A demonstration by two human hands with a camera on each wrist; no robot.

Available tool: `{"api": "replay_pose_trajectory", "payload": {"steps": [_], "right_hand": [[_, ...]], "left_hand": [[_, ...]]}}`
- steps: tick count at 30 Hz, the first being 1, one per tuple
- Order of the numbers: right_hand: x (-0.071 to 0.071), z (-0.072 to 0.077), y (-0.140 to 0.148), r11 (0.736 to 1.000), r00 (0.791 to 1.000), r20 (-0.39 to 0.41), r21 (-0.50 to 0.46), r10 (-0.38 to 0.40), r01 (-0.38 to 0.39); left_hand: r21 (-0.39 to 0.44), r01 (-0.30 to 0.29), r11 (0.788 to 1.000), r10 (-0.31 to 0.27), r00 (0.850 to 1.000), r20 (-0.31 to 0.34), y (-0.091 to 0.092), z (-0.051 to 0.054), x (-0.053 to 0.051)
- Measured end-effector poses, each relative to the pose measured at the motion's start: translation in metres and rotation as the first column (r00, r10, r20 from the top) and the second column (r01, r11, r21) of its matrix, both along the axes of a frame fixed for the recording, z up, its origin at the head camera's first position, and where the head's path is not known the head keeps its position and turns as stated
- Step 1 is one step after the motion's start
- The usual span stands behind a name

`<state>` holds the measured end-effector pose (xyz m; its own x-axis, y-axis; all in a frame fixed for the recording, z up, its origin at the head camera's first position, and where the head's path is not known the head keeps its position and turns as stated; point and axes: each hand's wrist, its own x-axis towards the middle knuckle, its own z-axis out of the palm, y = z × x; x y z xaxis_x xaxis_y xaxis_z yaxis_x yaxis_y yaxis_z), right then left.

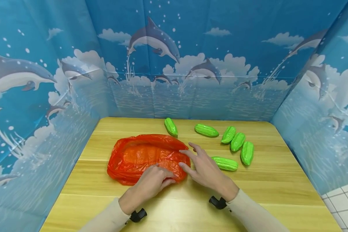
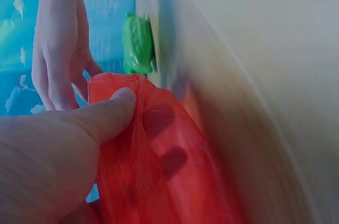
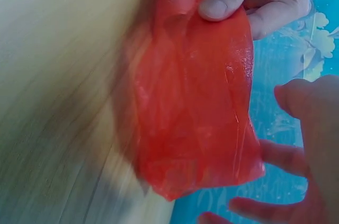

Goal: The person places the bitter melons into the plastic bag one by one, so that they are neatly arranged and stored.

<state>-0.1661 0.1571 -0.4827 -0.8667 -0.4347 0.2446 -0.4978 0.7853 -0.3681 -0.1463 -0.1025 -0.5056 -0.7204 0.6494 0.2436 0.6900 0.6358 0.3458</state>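
A red plastic bag lies on the table with its mouth spread wide and its rim standing up. My left hand pinches the bag's near right rim, thumb outside and fingers inside; the left wrist view shows the thumb on the red film. At the bag's right side is my right hand, fingers spread and slightly bent, some fingertips at the rim. In the right wrist view the right hand has its thumb clear of the bag.
Several green ridged, melon-like pieces lie behind and right of the bag, among them one at the back, one beside my right hand and one farther right. A dolphin-print curtain surrounds the wooden table.
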Motion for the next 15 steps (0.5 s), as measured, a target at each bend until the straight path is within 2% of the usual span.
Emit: {"api": "replay_pose_trajectory", "payload": {"steps": [4,7,11,15], "right_hand": [[-0.001,0.001,0.0,1.0,1.0,0.018,-0.017,-0.002,0.002],[-0.001,0.001,0.003,0.999,0.999,0.045,-0.048,-0.006,0.008],[-0.002,0.0,0.007,0.996,0.997,0.074,-0.093,-0.004,0.011],[-0.001,0.0,0.012,0.994,0.998,0.069,-0.105,-0.015,0.022]], "left_hand": [[-0.014,0.024,1.0,-0.024,1.0,0.004,0.005,0.0,0.003],[-0.018,0.021,1.0,-0.021,1.0,0.02,0.006,0.002,0.004],[-0.014,-0.002,1.0,0.003,0.999,0.054,0.003,0.005,0.005],[0.007,-0.042,0.999,0.041,0.997,0.067,-0.001,0.01,0.003]]}}
